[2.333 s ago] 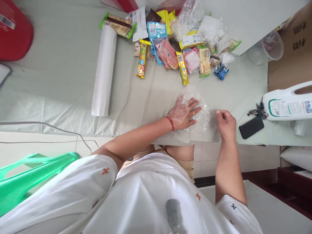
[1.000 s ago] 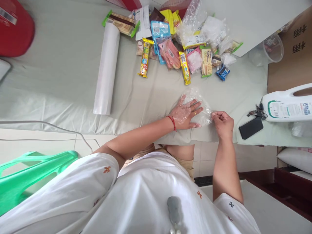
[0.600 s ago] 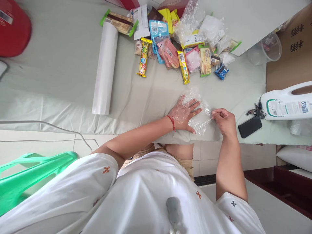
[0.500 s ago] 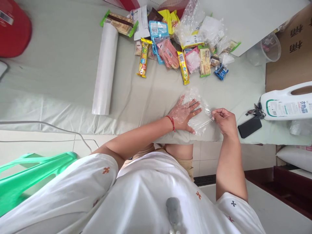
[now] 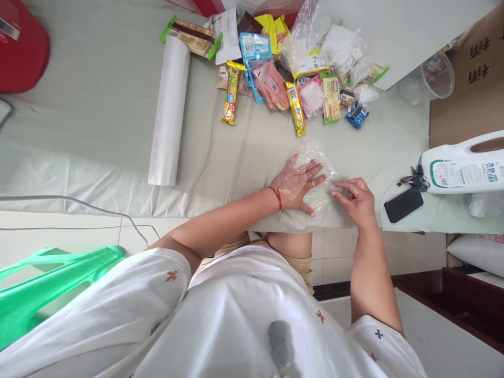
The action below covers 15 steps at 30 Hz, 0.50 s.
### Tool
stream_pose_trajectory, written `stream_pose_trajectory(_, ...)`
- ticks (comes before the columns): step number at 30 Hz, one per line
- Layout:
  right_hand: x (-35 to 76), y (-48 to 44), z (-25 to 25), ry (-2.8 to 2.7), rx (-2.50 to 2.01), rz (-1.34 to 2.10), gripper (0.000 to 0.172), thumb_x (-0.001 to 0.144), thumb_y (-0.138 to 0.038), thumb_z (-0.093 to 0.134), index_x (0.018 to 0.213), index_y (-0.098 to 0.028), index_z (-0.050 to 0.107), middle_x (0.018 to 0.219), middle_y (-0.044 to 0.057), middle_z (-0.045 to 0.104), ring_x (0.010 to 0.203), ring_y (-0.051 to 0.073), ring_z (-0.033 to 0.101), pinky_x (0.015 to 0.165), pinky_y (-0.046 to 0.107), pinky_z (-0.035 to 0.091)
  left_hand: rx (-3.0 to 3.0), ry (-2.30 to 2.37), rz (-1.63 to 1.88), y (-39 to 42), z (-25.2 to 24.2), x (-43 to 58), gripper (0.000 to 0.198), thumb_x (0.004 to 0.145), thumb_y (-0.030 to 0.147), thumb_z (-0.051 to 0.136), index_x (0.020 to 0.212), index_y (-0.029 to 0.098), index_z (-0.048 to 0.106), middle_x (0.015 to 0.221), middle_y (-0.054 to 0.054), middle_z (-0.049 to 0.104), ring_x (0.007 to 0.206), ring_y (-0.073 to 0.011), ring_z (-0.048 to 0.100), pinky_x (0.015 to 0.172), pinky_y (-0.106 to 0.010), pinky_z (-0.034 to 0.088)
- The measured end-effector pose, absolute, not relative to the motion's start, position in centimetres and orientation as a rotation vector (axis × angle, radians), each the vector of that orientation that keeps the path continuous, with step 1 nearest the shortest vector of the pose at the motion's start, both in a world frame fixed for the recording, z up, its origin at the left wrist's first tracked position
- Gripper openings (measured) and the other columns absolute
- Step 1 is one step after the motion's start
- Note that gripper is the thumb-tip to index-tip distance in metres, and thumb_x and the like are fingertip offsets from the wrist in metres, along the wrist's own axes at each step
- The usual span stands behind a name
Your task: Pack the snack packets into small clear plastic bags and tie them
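Note:
My left hand point(image 5: 300, 185) lies with fingers spread on a crinkled piece of clear plastic film point(image 5: 319, 198). Shiny film also seems to cover part of the back of this hand; whether it is a bag or a glove I cannot tell. Close to the film's right edge, my right hand point(image 5: 357, 202) has its thumb and index finger apart, with nothing visible between them. Above the hands lie a yellow snack bar point(image 5: 296, 109) and a blue-wrapped snack point(image 5: 357, 115).
Several packaged snacks point(image 5: 272, 85) are heaped at the back. A white plastic roll point(image 5: 169, 113) lies to the left. On the right are a black phone point(image 5: 403, 205), keys point(image 5: 414, 179), a white detergent bottle point(image 5: 464, 168) and a cardboard box point(image 5: 464, 113). A green stool point(image 5: 59, 283) stands below left.
My right thumb and finger have let go of the film's edge and parted, the hand shifting slightly left. The stretched film has slackened. My left hand stays in place.

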State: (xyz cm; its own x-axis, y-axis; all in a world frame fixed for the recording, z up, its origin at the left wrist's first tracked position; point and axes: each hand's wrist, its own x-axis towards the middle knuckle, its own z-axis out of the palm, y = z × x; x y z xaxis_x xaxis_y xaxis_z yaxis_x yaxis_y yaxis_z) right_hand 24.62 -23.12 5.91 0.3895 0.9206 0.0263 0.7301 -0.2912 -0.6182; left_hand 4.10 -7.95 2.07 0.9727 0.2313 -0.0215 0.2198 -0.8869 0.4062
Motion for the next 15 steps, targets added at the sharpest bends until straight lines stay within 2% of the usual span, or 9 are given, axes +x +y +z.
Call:
stream_pose_trajectory(4, 24.5, -23.0, 4.4, -1.387, -2.077, 0.458, 0.018, 0.089, -0.041, 0.075, 0.092, -0.025, 0.082, 0.093, 0.005, 0.066, 0.075, 0.016, 0.057, 0.070, 0.032, 0.048, 2.704, 0.316, 0.061, -8.0, 2.0, 4.1, 0.112, 0.082, 0.086, 0.060, 0.170, 0.023, 0.032, 0.180, -0.013, 0.019, 0.166, -0.0403, 0.018, 0.128, -0.077, -0.001)
stream_pose_trajectory(7, 24.6, -22.8, 4.4, -1.303, -2.069, 0.496, 0.019, 0.089, -0.041, 0.073, 0.086, -0.023, 0.080, 0.089, 0.004, 0.065, 0.070, 0.015, 0.053, 0.068, 0.032, 0.046, 2.702, 0.317, 0.064, -8.0, 1.9, 4.1, 0.114, 0.080, 0.086, 0.063, 0.170, 0.023, 0.032, 0.180, -0.013, 0.019, 0.166, -0.0402, 0.019, 0.128, -0.078, 0.000)
stream_pose_trajectory(10, 25.0, -22.5, 5.2, -1.216, -2.068, 0.656, 0.020, 0.085, -0.043, 0.077, 0.084, -0.023, 0.078, 0.084, 0.002, 0.063, 0.068, 0.013, 0.048, 0.066, 0.030, 0.042, 2.698, 0.318, 0.071, -8.0, 1.8, 4.2, 0.113, 0.080, 0.085, 0.065, 0.170, 0.025, 0.032, 0.180, -0.013, 0.019, 0.166, -0.0400, 0.018, 0.128, -0.078, 0.000)
stream_pose_trajectory(13, 25.8, -22.0, 5.8, -1.056, -2.029, 0.834, 0.023, 0.077, -0.043, 0.083, 0.081, -0.022, 0.077, 0.080, 0.001, 0.063, 0.072, 0.013, 0.050, 0.068, 0.029, 0.041, 2.691, 0.323, 0.081, -8.0, 1.8, 4.2, 0.116, 0.078, 0.086, 0.065, 0.170, 0.025, 0.030, 0.179, -0.013, 0.020, 0.166, -0.0410, 0.019, 0.128, -0.079, 0.000)
stream_pose_trajectory(15, 26.5, -21.6, 5.9, -0.879, -1.997, 0.877, 0.027, 0.071, -0.044, 0.087, 0.079, -0.021, 0.075, 0.076, 0.000, 0.062, 0.069, 0.012, 0.048, 0.064, 0.027, 0.038, 2.674, 0.320, 0.101, -7.9, 1.8, 4.2, 0.116, 0.078, 0.085, 0.066, 0.171, 0.024, 0.031, 0.179, -0.014, 0.023, 0.165, -0.0434, 0.020, 0.128, -0.079, 0.000)
